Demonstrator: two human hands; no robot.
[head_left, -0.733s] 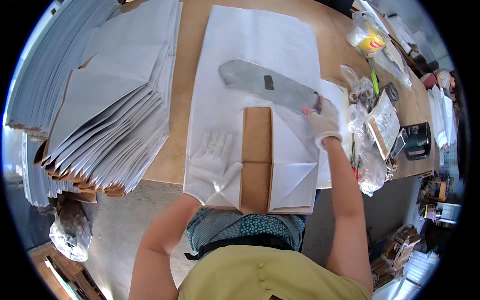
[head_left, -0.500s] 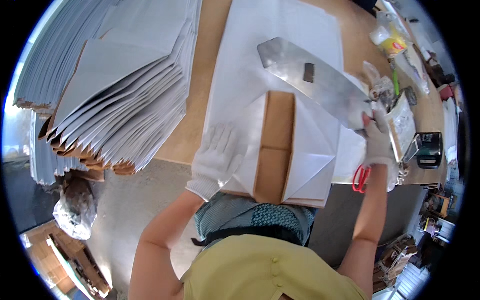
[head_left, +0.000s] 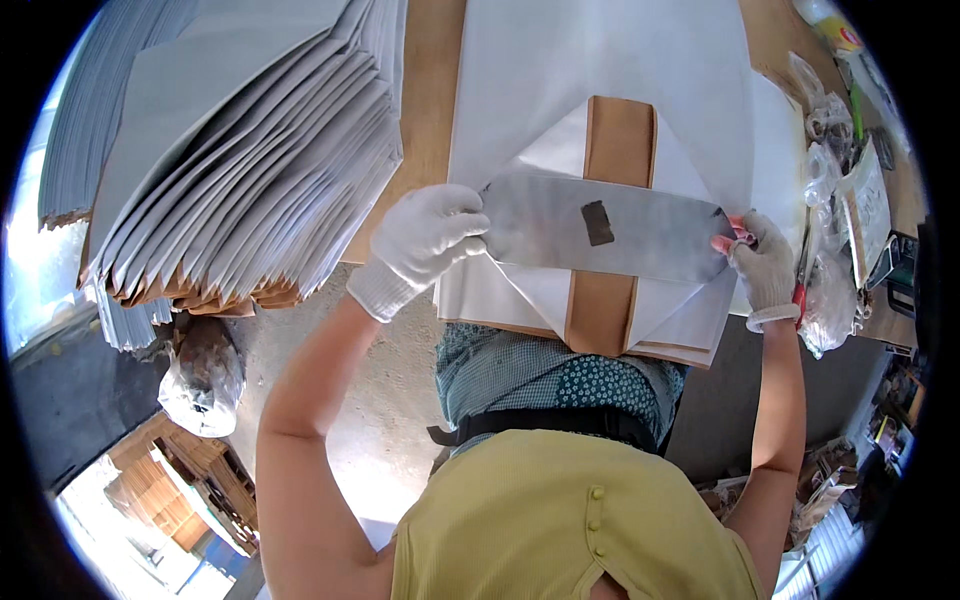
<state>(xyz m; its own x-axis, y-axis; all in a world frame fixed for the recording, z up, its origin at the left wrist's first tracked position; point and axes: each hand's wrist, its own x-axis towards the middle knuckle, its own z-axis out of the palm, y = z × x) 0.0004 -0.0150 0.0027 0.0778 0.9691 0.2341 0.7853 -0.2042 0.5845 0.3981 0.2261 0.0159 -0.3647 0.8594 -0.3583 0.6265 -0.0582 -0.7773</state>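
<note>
A flat grey metal plate (head_left: 540, 222) with a dark rectangular patch lies crosswise over the folded end of a white paper bag (head_left: 680, 305). Its brown inner strip (head_left: 620, 140) shows above and below the plate. At the plate's left end is my left hand (head_left: 428, 235), in a white knit glove, its fingers closed on the edge. My right hand (head_left: 762, 262), gloved with some bare fingertips showing, grips the right end. Beneath the folded bag are more white paper sheets (head_left: 600, 50).
Left on the wooden table (head_left: 427, 100) stands a tall fanned stack of white paper bags (head_left: 250, 170) with brown insides. Clear plastic bags (head_left: 828, 290) and red-handled scissors (head_left: 799, 294) lie at the right. A filled plastic bag (head_left: 203, 385) sits below the table's left side.
The metal plate has come down and left from the upper right, turning to lie across the folded bag. My left hand has left the paper and taken hold of the plate's left end.
</note>
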